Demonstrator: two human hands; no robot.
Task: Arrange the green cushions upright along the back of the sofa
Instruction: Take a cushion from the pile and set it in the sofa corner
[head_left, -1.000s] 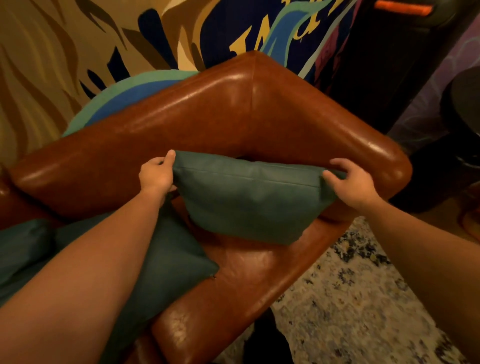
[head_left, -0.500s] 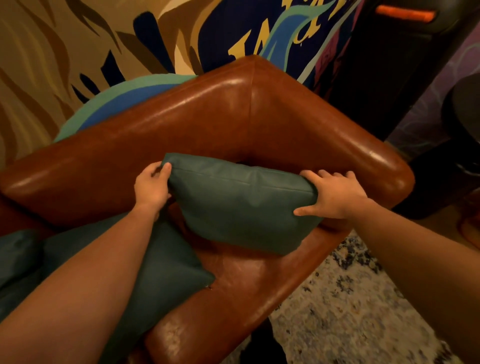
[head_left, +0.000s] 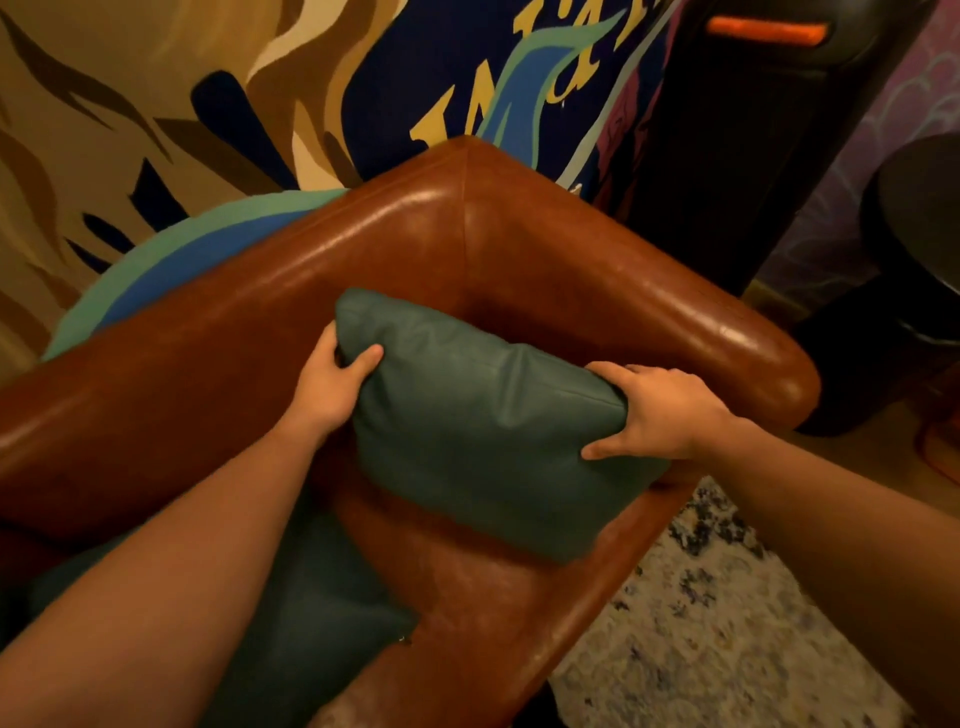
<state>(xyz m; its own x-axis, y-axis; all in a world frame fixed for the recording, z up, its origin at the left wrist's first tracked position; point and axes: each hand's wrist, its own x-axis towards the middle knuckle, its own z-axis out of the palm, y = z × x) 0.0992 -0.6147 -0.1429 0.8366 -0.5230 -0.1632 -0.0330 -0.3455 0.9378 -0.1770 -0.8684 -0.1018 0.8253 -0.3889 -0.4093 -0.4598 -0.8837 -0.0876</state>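
Left hand and right hand clench, arms outstretched.

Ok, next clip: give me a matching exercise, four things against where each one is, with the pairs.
Things:
1. left hand
2. right hand
3. second cushion
4. rug

Places:
A. floor beside the sofa
B. right end of the held cushion
C. seat, under the left forearm
D. upper left corner of the held cushion

Pairs: 1-D, 2-B, 3-C, 4-A
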